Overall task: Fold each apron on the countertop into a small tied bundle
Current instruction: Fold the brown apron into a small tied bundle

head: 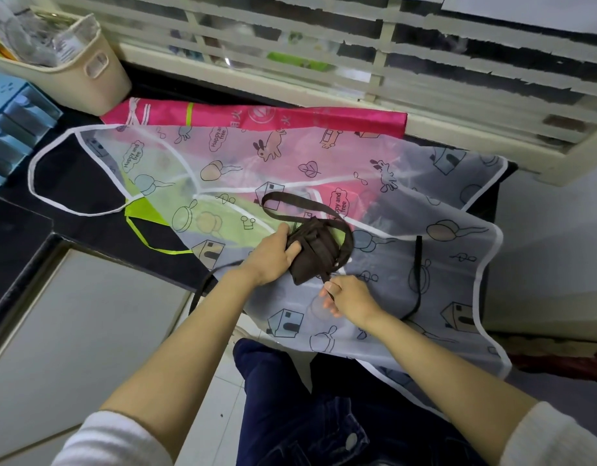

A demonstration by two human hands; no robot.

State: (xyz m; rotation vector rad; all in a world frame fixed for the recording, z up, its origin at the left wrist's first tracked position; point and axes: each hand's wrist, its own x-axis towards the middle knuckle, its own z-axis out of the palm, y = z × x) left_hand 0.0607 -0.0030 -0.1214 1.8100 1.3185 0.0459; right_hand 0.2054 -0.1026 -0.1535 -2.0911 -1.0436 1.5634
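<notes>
A brown apron folded into a small bundle (315, 255) sits near the counter's front edge, with its brown strap (304, 200) looping up and around it. My left hand (273, 255) grips the bundle's left side. My right hand (347, 297) pinches the strap end just below the bundle. Underneath lies a translucent white apron (425, 213) printed with houses and rabbits, spread flat and hanging over the counter edge. Under that show a pink apron (290, 117) and a lime-green apron (139, 210).
The dark countertop (71, 176) carries a beige basket (88, 72) at the back left and a blue box (11, 129) at the far left. A slatted window (357, 62) runs along the back. A loose black strap (416, 280) trails at the right.
</notes>
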